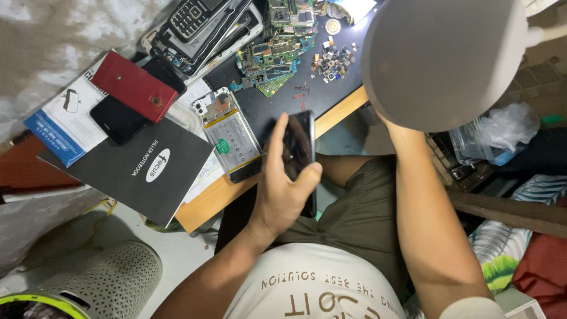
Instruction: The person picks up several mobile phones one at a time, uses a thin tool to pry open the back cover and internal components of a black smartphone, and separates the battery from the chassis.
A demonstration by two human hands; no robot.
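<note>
A small phone-repair workshop is shown, set up in a cramped corner. A wooden workbench (204, 210) with a black mat (331, 88) across its top is seen in the upper middle of the frame. Green bare circuit boards (273, 56) are piled at top centre, and a scatter of tiny loose electronic parts (333, 61) is spread just to their right. An opened smartphone with its back removed and battery exposed (229, 136) is laid in the centre. A stack of old keypad handsets and phone frames (204, 26) is heaped at upper left, and a red phone back cover (134, 85) beside a black slab phone (118, 120) is found below it.
</note>
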